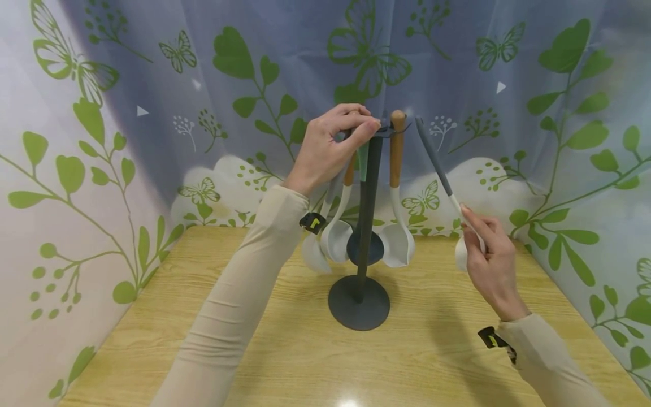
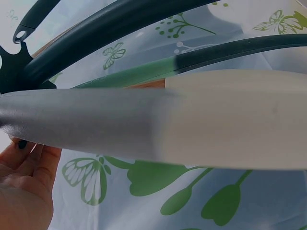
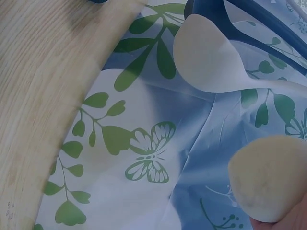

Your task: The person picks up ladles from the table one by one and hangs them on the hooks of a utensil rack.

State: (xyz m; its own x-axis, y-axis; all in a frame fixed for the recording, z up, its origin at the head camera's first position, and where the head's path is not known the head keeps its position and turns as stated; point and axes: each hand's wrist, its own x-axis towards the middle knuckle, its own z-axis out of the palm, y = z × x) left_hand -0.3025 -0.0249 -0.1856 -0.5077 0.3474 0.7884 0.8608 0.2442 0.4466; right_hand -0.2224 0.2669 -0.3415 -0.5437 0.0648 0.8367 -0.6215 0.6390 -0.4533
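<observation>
My left hand [image 1: 330,141] grips the top of a dark grey utensil stand [image 1: 359,319], thumb and fingers at its hook ring. From the ring hang a white ladle with a wooden handle [image 1: 396,152], another wooden-handled white ladle [image 1: 337,243], a dark ladle with a green handle [image 1: 365,249] and, leftmost, a white utensil with a grey handle [image 2: 96,117]. To the right of the stand, my right hand [image 1: 490,254] pinches the white shaft of a ladle [image 1: 434,155]. Its grey handle points up toward the ring, and its white bowl [image 3: 268,177] is partly behind the fingers.
The stand's round base rests on a light wood-grain table [image 1: 285,350]. Behind and at both sides hangs a curtain [image 1: 305,56] printed with green leaves and butterflies. Both wrists wear black straps [image 1: 312,223].
</observation>
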